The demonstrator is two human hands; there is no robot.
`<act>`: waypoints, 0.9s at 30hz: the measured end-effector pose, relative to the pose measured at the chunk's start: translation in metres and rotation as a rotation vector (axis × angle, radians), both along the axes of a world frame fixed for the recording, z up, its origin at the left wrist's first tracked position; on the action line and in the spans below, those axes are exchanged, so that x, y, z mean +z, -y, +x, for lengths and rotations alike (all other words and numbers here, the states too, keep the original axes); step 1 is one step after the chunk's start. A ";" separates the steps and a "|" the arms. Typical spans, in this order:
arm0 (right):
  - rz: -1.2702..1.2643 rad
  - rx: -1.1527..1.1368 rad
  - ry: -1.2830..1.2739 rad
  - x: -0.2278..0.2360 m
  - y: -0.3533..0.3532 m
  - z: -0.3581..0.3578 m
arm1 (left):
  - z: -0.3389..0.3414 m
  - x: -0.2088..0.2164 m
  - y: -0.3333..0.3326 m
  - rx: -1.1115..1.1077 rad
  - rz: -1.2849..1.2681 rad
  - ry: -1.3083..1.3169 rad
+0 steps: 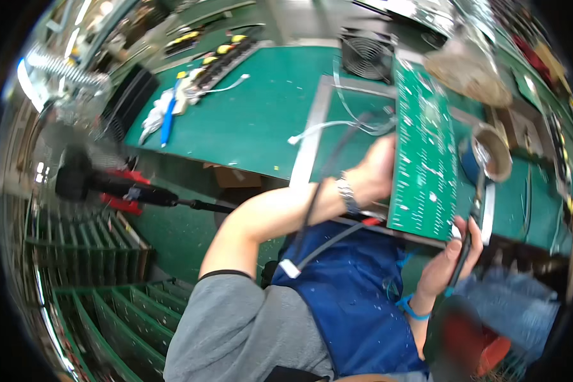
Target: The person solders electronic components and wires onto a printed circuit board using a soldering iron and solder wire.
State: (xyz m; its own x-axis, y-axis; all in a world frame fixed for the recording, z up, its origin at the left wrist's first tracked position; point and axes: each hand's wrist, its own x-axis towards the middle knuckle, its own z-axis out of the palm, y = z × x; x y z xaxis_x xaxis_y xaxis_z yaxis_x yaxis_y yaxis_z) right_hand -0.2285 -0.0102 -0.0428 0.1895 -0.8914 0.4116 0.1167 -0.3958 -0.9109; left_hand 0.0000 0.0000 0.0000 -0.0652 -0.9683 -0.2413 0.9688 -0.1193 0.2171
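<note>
My left hand (381, 167) grips the left edge of a large green circuit board (424, 149) tilted up over the bench; its fingers are hidden behind the board. Solder joints and pins dot the face toward me. In my right hand (449, 260) is a soldering iron (468, 239) with a dark handle, held below the board's lower right corner. The iron's far end points up to a round tan-and-blue container (492, 153) right of the board; whether it touches cannot be told. Cables with white plugs (291, 268) and a red connector (370, 221) hang below my left forearm.
A metal frame (309, 137) lies on the green bench mat (261, 102). Behind the board stand a fan (367, 57) and a fume hood (468, 67). A blue-handled tool (167, 121) lies far left, near a strip of parts (219, 60). Green racks (118, 305) stand lower left.
</note>
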 end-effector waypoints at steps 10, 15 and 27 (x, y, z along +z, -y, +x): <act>-0.032 -0.135 -0.159 -0.010 0.016 -0.021 | 0.022 -0.074 0.041 0.154 -0.091 1.779; -0.364 -0.037 -0.364 -0.009 0.023 -0.026 | 0.066 -0.049 -0.017 -0.056 -0.259 2.319; -0.136 0.042 -0.406 0.017 0.001 -0.016 | 0.145 -0.052 -0.003 0.480 -0.421 2.877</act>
